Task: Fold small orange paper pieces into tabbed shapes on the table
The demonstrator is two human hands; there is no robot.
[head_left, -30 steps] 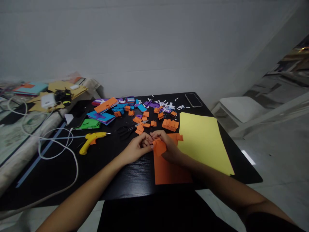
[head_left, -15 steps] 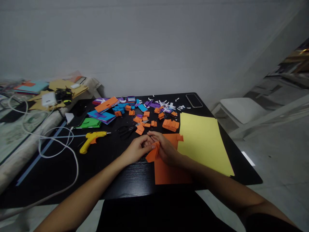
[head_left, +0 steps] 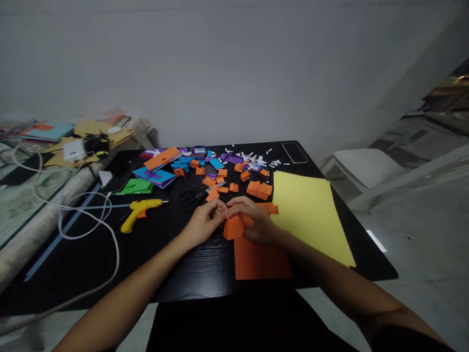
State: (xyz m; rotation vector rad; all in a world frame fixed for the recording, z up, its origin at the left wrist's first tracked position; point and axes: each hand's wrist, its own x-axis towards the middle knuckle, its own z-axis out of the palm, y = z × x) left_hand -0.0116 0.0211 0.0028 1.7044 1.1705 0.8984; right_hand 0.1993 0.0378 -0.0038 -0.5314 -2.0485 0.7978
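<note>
Between my two hands is a folded piece of orange paper [head_left: 233,228], held above the table near its front. My left hand [head_left: 205,220] is closed, its thumb and fingertips pinching the paper's far left side. Curled over the top and right of the paper, my right hand [head_left: 256,222] grips it too; its palm hides part of the folds. Under my right hand lies a flat orange sheet [head_left: 262,264], with a small folded orange piece [head_left: 271,209] at its far right corner. A stack of folded orange pieces [head_left: 259,189] sits just beyond my hands.
Large yellow sheets [head_left: 308,215] lie on the right, below a phone [head_left: 294,152]. At left are a yellow glue gun [head_left: 141,212], black pliers [head_left: 190,199], a white cable [head_left: 113,234] and green folded paper [head_left: 136,186]. White paper scraps [head_left: 252,160] are scattered at the back.
The orange paper has turned in my hands, so its broad folded face now shows. My right hand has shifted its fingers over the top of it; my left hand has moved slightly.
</note>
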